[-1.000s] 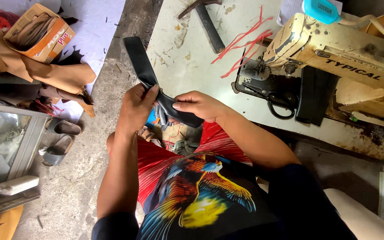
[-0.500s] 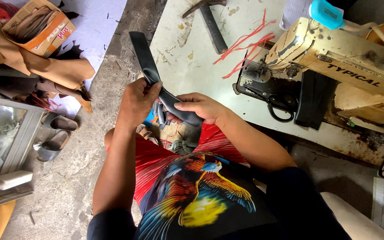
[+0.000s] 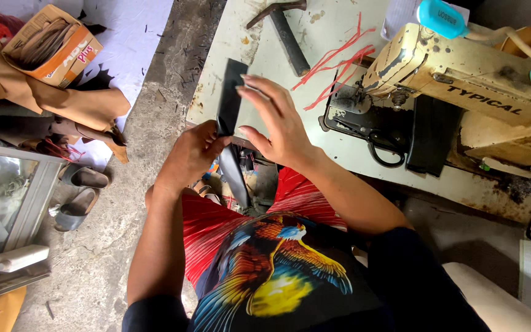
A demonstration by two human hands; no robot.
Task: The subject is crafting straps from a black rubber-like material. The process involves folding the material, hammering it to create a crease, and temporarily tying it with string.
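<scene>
Hands meet in the middle of the frame, just below the near edge of the pale table (image 3: 265, 58). Left hand (image 3: 192, 154) is closed tight around a long black strip (image 3: 230, 101), which stands up over the table edge and hangs down below the fist. Right hand (image 3: 275, 123) is open, fingers spread flat beside the strip's upper part. Hammer (image 3: 287, 34) lies above. Sewing machine (image 3: 462, 80) fills the upper right. Grey floor (image 3: 149, 110) lies bare at left.

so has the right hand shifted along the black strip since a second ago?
Yes. The right hand went from gripping the black strip low near the table edge to open-fingered, higher over the tabletop.
</scene>
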